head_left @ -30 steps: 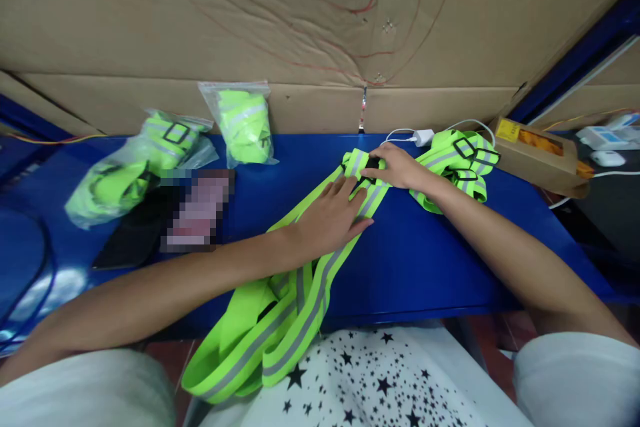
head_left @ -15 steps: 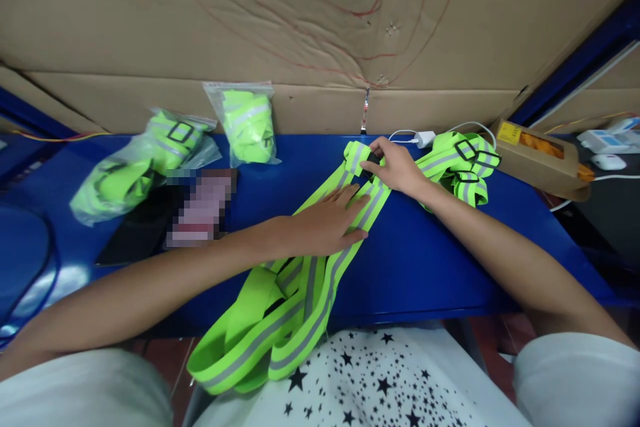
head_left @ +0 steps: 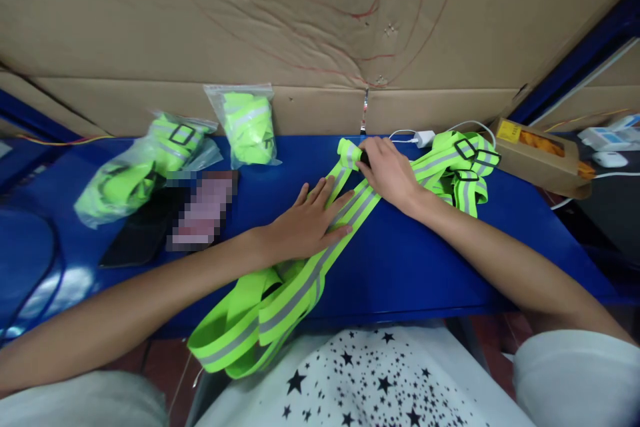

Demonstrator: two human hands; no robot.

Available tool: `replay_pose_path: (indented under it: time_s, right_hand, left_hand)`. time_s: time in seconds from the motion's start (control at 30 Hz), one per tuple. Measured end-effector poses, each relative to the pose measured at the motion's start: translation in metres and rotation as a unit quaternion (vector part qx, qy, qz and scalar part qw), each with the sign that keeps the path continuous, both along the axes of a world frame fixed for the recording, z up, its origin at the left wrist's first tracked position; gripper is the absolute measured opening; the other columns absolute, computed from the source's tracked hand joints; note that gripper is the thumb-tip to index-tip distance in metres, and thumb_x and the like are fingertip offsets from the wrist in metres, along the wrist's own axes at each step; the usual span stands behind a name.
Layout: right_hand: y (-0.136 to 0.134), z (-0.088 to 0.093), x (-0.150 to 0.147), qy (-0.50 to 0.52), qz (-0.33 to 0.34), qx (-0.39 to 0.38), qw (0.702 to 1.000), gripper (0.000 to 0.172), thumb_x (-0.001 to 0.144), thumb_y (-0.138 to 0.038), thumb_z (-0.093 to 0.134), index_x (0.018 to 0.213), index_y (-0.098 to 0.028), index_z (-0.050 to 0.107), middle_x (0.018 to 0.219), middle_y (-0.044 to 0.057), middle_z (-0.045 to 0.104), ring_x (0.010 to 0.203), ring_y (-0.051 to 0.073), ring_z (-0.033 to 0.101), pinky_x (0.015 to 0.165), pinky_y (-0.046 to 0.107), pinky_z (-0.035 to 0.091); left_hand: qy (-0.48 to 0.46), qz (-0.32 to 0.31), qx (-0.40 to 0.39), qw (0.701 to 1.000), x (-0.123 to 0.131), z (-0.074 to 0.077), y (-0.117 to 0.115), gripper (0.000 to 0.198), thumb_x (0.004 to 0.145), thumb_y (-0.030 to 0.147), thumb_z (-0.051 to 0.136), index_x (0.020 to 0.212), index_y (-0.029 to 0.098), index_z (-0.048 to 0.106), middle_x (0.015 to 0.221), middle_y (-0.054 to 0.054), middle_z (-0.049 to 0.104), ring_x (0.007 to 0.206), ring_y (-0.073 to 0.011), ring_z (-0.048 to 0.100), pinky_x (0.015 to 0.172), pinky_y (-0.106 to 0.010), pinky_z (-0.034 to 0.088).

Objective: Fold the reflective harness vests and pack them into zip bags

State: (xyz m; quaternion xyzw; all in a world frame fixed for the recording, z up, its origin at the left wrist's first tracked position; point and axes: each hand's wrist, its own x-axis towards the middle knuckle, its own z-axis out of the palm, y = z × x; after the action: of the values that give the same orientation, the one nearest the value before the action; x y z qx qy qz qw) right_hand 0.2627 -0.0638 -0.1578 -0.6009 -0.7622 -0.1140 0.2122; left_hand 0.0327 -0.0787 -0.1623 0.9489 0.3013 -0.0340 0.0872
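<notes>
A neon-green reflective strap vest (head_left: 280, 300) with grey stripes lies stretched across the blue table (head_left: 410, 254), its lower loops hanging over the near edge. My left hand (head_left: 305, 224) lies flat on the straps with fingers spread. My right hand (head_left: 387, 170) is closed on the far end of the straps, pinching them around a black buckle that is mostly hidden under the fingers.
More loose green straps with black buckles (head_left: 463, 164) lie at the right. Two bagged vests (head_left: 247, 124) (head_left: 143, 164) sit at the back left beside a dark phone (head_left: 145, 227). A white charger (head_left: 425, 138) and a cardboard box (head_left: 540, 157) sit at the back right. Cardboard lines the wall.
My left hand slid left and toward me along the straps. My right hand shifted left, closing over the strap end. The hanging loops rose a little.
</notes>
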Motion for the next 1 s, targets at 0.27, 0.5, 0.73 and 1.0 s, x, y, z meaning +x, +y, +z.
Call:
replay_pose_path:
  time_s: [0.27, 0.5, 0.73, 1.0]
  right_hand:
    - [-0.010, -0.013, -0.010, -0.181, 0.115, 0.030, 0.976, 0.025, 0.101, -0.010, 0.040, 0.117, -0.016, 0.058, 0.107, 0.013, 0.064, 0.101, 0.029, 0.051, 0.079, 0.040, 0.036]
    - [-0.004, -0.016, 0.004, 0.085, 0.192, -0.088, 0.974, 0.030, 0.106, -0.042, 0.042, 0.110, -0.019, 0.062, 0.112, 0.010, 0.064, 0.102, 0.024, 0.056, 0.091, 0.039, 0.041]
    - [0.007, -0.021, 0.005, 0.143, 0.065, -0.162, 0.974, 0.048, 0.090, -0.055, 0.065, 0.120, -0.017, 0.064, 0.123, 0.015, 0.064, 0.118, 0.032, 0.060, 0.101, 0.047, 0.045]
    - [-0.014, 0.002, -0.011, 0.097, 0.048, -0.098, 0.989, 0.039, 0.089, -0.034, 0.070, 0.123, -0.025, 0.055, 0.108, 0.006, 0.071, 0.100, 0.028, 0.065, 0.078, 0.037, 0.049]
  left_hand:
    - [-0.011, 0.009, 0.007, 1.000, -0.006, 0.003, -0.014, 0.070, 0.104, 0.060, 0.036, 0.163, 0.023, 0.024, 0.171, -0.020, 0.010, 0.158, -0.0382, 0.007, 0.127, -0.061, 0.015]
    - [-0.033, -0.009, 0.001, 0.999, -0.017, 0.000, -0.025, 0.070, 0.104, 0.060, 0.035, 0.162, 0.021, 0.025, 0.171, -0.018, 0.013, 0.159, -0.0343, 0.008, 0.128, -0.058, 0.015]
    - [-0.071, -0.018, -0.003, 0.997, -0.017, 0.000, -0.024, 0.068, 0.104, 0.057, 0.039, 0.159, 0.019, 0.029, 0.169, -0.021, 0.019, 0.159, -0.0351, 0.011, 0.127, -0.061, 0.017]
    - [-0.137, -0.064, -0.028, 0.988, -0.019, -0.003, -0.026, 0.066, 0.099, 0.056, 0.053, 0.152, 0.018, 0.042, 0.168, -0.020, 0.024, 0.158, -0.0332, 0.018, 0.127, -0.057, 0.023]
